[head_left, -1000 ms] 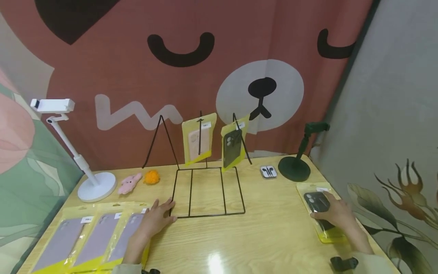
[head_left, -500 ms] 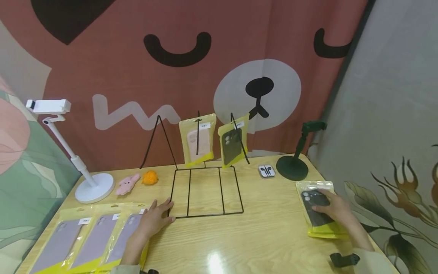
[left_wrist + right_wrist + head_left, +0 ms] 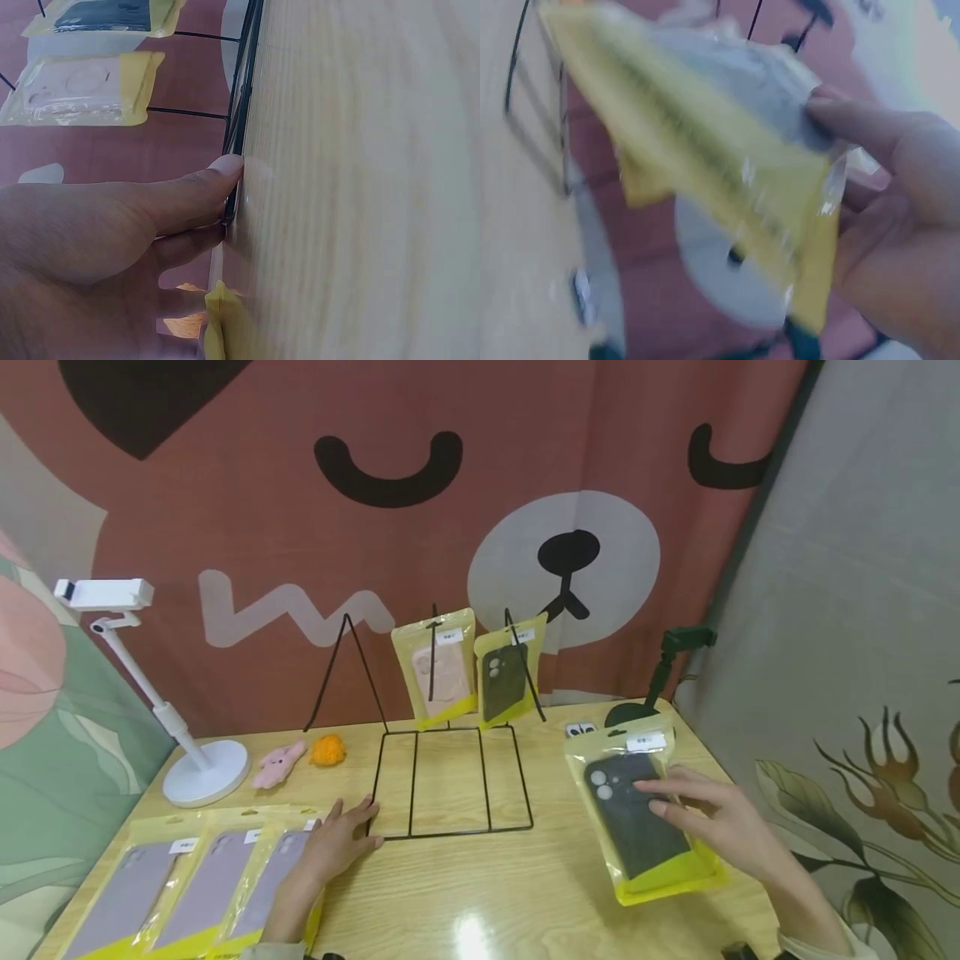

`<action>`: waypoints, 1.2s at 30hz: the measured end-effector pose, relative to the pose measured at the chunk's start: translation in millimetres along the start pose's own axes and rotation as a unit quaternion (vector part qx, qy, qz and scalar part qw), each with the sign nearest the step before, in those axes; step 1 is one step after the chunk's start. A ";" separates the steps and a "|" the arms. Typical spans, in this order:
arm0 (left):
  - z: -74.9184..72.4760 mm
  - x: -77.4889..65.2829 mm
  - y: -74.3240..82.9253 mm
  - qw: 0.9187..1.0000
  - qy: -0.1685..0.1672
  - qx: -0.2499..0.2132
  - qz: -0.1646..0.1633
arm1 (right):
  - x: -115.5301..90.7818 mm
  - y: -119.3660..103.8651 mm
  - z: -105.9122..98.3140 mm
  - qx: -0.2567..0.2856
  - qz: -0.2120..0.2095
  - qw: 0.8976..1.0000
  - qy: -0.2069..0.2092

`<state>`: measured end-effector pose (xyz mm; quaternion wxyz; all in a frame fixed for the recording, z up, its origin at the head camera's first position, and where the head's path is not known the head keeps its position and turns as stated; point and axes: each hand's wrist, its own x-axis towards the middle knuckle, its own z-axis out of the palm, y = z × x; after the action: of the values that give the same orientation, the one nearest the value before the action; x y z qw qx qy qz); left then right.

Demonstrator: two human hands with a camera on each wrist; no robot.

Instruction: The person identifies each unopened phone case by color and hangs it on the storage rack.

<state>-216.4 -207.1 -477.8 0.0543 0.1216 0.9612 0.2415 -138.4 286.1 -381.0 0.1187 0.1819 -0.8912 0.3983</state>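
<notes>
A red-brown cloth backdrop printed with a sleepy bear face (image 3: 262, 527) rises behind a pale wood-grain table (image 3: 420, 902) bearing a black wire rack (image 3: 485, 779). Left of the rack stand a tall white phone stand (image 3: 171, 718) and, nearer, three yellow-bottomed clear pouches with purple phone cases (image 3: 201, 885). Right of the rack, a similar pouch with a dark phone case (image 3: 630, 827) tilts in the right hand (image 3: 723, 822), pinched along its right side. On the rack's hooks hang a pouch with a pale pink case (image 3: 450, 677) and one with a dark green case (image 3: 495, 689). The left hand (image 3: 333, 847) touches the rack's near left corner, fingers loosely spread. Left of the rack lie a small pink plush toy (image 3: 279, 766) and a smaller fuzzy orange ball (image 3: 327, 749).
</notes>
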 end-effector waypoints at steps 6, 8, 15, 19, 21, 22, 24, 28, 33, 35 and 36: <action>0.5 -1.2 1.0 1.000 -0.001 0.001 0.008 | 9.1 -39.9 21.3 0.093 -0.120 0.988 0.031; 1.2 -2.1 -0.3 1.000 -0.003 -0.001 0.007 | 17.2 -43.6 30.4 0.114 -0.131 0.984 0.030; 3.6 -2.4 0.8 1.000 -0.003 -0.009 0.006 | 33.9 -40.5 52.1 0.155 -0.095 0.983 0.024; 1.3 -3.0 1.7 1.000 0.006 -0.002 0.011 | 40.4 -37.4 59.4 0.161 -0.075 0.984 0.027; -0.2 -3.7 1.0 1.000 0.011 -0.001 0.011 | 46.1 -37.3 63.7 0.164 -0.066 0.984 0.028; -1.0 -3.3 0.7 1.000 0.012 0.000 0.010 | 49.7 -37.3 65.7 0.167 -0.058 0.984 0.028; -2.1 -3.1 -0.6 1.000 0.012 0.002 0.006 | 58.2 -36.6 70.1 0.168 -0.047 0.984 0.026; -2.5 -2.7 -3.7 1.000 0.011 0.005 0.000 | 82.0 -29.7 79.9 0.172 -0.030 0.984 0.032; -0.3 -1.0 -4.0 1.000 0.010 -0.003 0.005 | 115.0 -19.6 89.6 0.191 -0.029 0.980 0.055; 0.9 -0.6 -3.4 1.000 0.006 -0.006 0.006 | 124.6 -20.0 91.8 0.205 -0.031 0.976 0.063; 1.3 -0.3 -3.1 1.000 0.005 -0.006 0.005 | 128.7 -20.7 92.8 0.211 -0.032 0.975 0.068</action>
<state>-216.6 -209.3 -480.4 0.0490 0.1247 0.9595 0.2478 -252.4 173.9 -382.1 0.1503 0.2040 -0.7710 0.5843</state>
